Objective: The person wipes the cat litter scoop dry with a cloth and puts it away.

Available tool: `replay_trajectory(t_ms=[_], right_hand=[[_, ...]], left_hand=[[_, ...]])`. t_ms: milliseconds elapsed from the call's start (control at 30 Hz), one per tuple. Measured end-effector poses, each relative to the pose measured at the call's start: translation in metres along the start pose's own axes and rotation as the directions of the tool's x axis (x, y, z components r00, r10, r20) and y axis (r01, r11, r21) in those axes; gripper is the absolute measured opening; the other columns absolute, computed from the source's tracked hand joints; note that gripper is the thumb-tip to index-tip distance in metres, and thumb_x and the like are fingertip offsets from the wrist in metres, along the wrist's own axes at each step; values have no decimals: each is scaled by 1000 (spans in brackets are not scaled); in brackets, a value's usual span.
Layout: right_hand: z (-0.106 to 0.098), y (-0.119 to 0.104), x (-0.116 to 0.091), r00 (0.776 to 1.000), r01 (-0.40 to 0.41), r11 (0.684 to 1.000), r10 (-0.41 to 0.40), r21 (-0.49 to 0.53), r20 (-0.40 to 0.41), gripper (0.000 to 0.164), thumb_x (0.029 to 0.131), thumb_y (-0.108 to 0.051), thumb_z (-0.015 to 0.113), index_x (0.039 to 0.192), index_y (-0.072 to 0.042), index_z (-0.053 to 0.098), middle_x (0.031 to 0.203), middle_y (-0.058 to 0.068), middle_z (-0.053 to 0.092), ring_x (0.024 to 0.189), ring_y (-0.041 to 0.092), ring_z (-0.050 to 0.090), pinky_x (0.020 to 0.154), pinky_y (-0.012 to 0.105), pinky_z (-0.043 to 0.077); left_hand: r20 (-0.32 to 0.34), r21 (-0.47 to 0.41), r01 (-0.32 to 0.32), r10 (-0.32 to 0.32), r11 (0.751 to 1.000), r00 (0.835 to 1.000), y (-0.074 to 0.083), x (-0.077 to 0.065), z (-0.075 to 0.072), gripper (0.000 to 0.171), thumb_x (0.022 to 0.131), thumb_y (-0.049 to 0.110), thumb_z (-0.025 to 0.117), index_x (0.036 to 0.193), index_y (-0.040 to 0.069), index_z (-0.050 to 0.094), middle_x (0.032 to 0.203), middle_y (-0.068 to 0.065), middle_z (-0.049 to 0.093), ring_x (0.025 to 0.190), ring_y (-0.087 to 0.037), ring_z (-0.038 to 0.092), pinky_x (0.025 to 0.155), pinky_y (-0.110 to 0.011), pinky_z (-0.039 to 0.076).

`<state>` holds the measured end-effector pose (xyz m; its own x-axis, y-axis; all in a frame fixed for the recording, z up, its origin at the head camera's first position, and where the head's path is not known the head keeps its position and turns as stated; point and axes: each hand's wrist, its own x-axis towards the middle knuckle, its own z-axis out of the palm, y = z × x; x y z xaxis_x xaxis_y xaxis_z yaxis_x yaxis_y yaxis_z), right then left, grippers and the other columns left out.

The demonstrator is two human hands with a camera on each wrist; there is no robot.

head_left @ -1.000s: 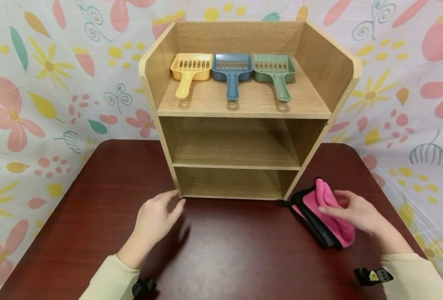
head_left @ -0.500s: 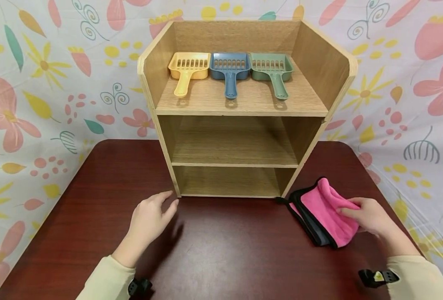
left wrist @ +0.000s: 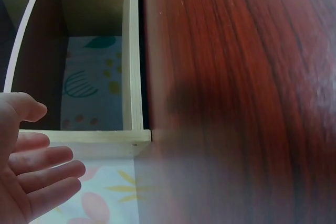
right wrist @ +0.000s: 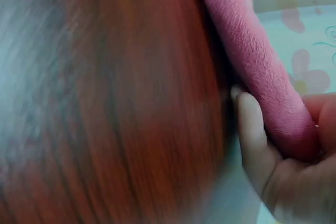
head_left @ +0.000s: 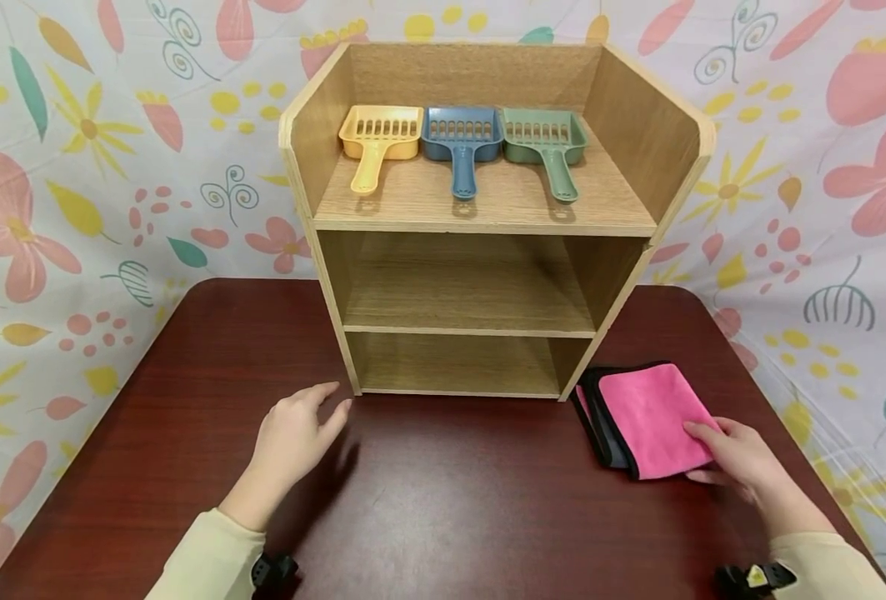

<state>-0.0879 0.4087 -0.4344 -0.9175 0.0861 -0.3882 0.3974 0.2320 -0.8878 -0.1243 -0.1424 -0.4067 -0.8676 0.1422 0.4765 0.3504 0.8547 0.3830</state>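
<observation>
A folded pink cloth with black edging (head_left: 656, 421) lies at the right front corner of the wooden shelf unit (head_left: 468, 333). My right hand (head_left: 743, 462) pinches its right edge, thumb on top and fingers beneath. The right wrist view shows the cloth's rounded pink fold (right wrist: 257, 61) between thumb and fingers. By the unit's lower left corner my left hand (head_left: 288, 437) hovers with relaxed, spread fingers and holds nothing. In the left wrist view its fingers (left wrist: 50, 169) are beside the unit's wooden edge.
On the unit's top shelf sit a yellow litter scoop (head_left: 381, 137), a blue one (head_left: 463, 137) and a green one (head_left: 546, 137), handles toward me. Two lower compartments face forward. The unit stands on a dark red wood table (head_left: 458, 508) before a patterned cloth backdrop (head_left: 75, 208).
My right hand has closed on the cloth's right edge and shifted slightly toward me; the cloth now lies flatter and squarer. My left hand has drifted slightly left, away from the unit.
</observation>
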Motion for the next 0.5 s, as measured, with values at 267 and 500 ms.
replay_trajectory(t_ms=[267,500], right_hand=[[-2,-13,-4,935,113,710,-313,-695,-169,67,94,-42,53,130,12,39,114,36,53,93,43,58,74,52,49],[-1,-27,10,801,261,436,-596,-861,-59,73,91,-40,60,143,2,30,139,34,35,133,48,27,97,67,27]], left_hand=[[131,44,29,-34,999,991,-14,-1,-2,40,85,31,67,114,3,66,110,-16,69,99,-32,66,75,-49,53],[300,143,-46,1,989,954,-47,6,0,71,89,55,53,138,4,45,139,-18,49,126,-34,49,91,-52,48]])
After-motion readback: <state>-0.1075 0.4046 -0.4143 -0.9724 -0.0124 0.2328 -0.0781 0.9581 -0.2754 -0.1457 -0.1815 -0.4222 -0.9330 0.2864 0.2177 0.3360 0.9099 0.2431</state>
